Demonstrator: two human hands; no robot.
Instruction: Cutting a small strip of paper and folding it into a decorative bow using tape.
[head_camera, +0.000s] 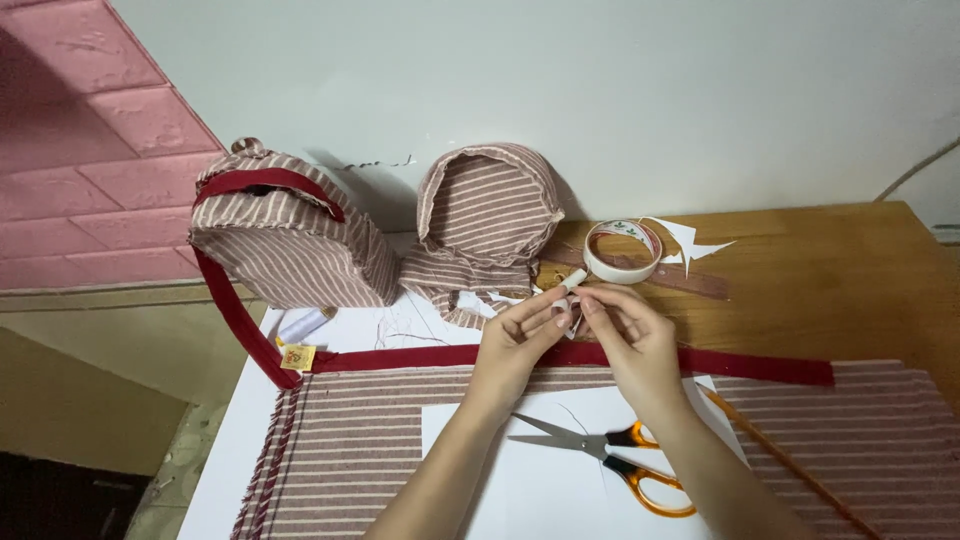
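Home sewing corner, striped fabric, scissors, tape roll, wooden table

Two bare forearms entering from the bottom edge, no sleeves in view. Left hand and right hand both slender, with long fingers. Nails short and unpainted, as far as can be told. No rings, bracelets, watch or gloves to be seen on either wrist.
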